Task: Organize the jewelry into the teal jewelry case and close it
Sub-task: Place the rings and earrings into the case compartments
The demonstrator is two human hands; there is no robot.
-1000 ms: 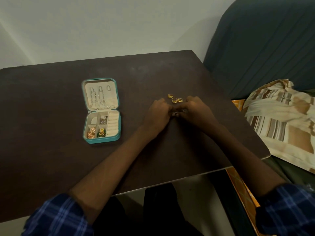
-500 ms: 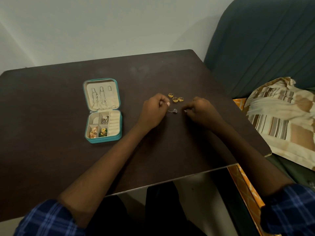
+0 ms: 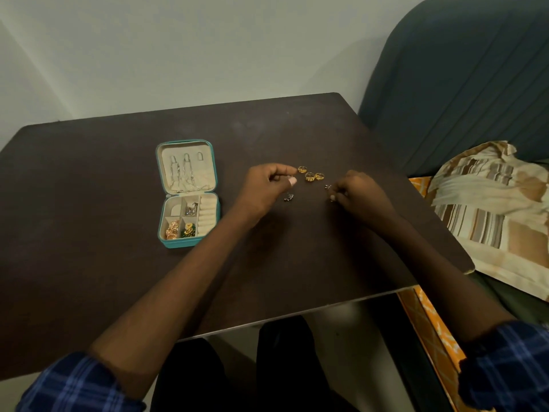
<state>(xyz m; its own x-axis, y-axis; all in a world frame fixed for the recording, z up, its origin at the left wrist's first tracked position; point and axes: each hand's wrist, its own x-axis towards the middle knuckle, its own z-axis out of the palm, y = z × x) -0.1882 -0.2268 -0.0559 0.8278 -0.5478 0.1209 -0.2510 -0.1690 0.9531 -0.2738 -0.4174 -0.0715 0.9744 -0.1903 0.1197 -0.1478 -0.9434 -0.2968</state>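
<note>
Jewelry case (image 3: 188,194) lies open while both hands, left hand (image 3: 264,185) and right hand (image 3: 361,191), hover with fingers pinching small silver pieces.

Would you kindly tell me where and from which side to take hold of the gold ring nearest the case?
Pinch the band of the ring from above, probably with the left hand right beside it; it lies loose on the table.
</note>
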